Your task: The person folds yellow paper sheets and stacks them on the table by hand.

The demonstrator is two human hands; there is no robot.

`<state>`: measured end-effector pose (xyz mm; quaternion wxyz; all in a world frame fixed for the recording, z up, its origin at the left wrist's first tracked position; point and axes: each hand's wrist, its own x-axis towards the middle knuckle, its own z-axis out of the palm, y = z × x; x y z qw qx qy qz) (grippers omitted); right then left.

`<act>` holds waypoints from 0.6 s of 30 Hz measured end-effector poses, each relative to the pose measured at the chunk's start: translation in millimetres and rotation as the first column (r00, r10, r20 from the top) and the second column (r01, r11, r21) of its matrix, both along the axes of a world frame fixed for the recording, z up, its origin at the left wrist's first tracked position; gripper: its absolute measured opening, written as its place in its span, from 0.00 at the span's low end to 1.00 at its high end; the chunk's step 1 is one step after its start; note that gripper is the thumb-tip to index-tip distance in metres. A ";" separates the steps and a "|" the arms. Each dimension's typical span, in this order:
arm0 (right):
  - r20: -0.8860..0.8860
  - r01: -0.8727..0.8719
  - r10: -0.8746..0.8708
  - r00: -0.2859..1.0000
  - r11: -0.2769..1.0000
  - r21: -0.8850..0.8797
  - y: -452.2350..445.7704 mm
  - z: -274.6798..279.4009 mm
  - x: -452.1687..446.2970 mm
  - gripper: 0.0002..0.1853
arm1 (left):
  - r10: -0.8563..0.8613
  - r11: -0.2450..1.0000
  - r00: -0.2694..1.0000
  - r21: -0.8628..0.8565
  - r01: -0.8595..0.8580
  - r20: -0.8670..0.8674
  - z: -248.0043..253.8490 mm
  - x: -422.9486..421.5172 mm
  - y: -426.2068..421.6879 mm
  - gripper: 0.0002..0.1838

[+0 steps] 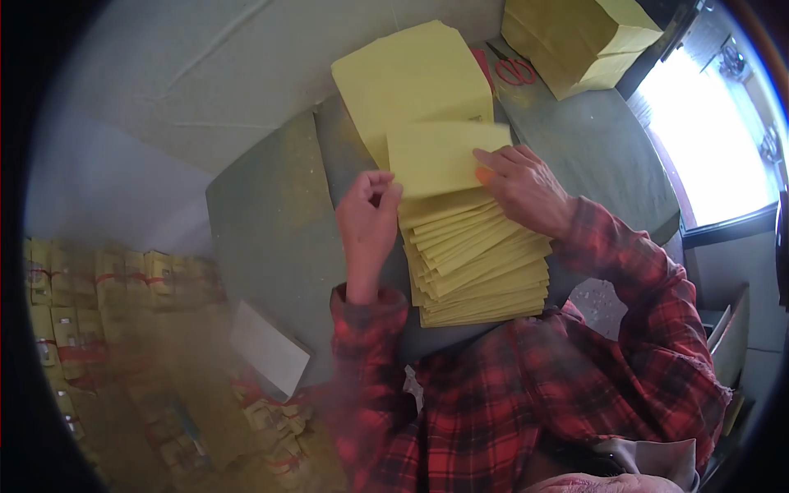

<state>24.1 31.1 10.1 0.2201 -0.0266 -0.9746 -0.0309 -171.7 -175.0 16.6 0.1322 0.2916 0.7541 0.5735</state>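
A yellow paper envelope [436, 152] is raised at a slant between my two hands. My left hand [366, 226] has its fingers curled, thumb and forefinger pinched at the envelope's left edge. On the right edge, my right hand [526, 187] grips with bent fingers; something orange shows at a fingertip. Below lies a tall, fanned stack of yellow envelopes [485, 275], close to my body. Beyond the raised envelope, a larger pile of flat yellow paper [415, 78] lies on the table, partly covered by it.
Red-handled scissors [515, 72] lie at the far side, beside a big folded yellow paper block [575, 45]. A grey-green cover drapes the table [271, 205]. At lower left are a white board [269, 349] and many banded yellow bundles [111, 279]. A bright window [707, 135] is at right.
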 end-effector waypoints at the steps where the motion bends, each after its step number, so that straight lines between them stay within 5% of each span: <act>1: 0.105 0.016 -0.008 0.994 0.997 -0.075 -5.3 2.4 7.9 0.15 | -0.040 0.994 0.993 -0.101 0.029 -0.114 1.7 6.6 -5.9 0.11; 4: 0.055 -0.021 0.026 0.998 0.995 -0.096 -8.8 5.3 7.8 0.15 | -0.026 0.990 0.936 -0.136 -0.024 -0.352 25.0 22.2 -7.3 0.15; 6: -0.006 -0.082 0.082 0.997 0.991 -0.104 -12.2 8.1 2.0 0.16 | -0.087 0.993 0.724 -0.006 0.114 -0.685 42.5 31.1 11.9 0.18; 8: 0.064 -0.096 0.106 0.992 0.985 -0.142 -15.2 -3.0 5.8 0.17 | -0.186 0.974 0.720 -0.029 0.226 -0.669 52.4 56.2 38.9 0.18; 11: 0.259 -0.084 0.150 0.954 0.964 -0.252 -15.4 -32.8 19.1 0.20 | -0.474 0.869 0.696 -0.414 0.270 -0.540 40.3 81.6 61.0 0.23; 13: 0.181 -0.089 0.134 0.974 0.967 -0.237 -23.3 -49.3 31.2 0.20 | -0.614 0.739 0.637 -0.623 0.257 -0.466 5.4 82.3 50.7 0.25; 14: 0.097 -0.092 0.116 0.988 0.970 -0.224 -29.1 -57.6 38.6 0.21 | -0.618 0.738 0.632 -0.622 0.261 -0.468 -28.0 83.1 39.0 0.25; 16: -0.075 -0.100 0.087 0.993 0.975 -0.199 -34.3 -67.0 44.3 0.21 | -0.343 0.916 0.648 -0.396 0.068 -0.680 -86.6 84.1 11.0 0.26; 18: 0.077 -0.072 0.101 0.992 0.948 -0.309 -23.2 -45.6 37.1 0.24 | -0.327 0.911 0.682 -0.411 0.043 -0.654 -86.0 86.8 -3.0 0.27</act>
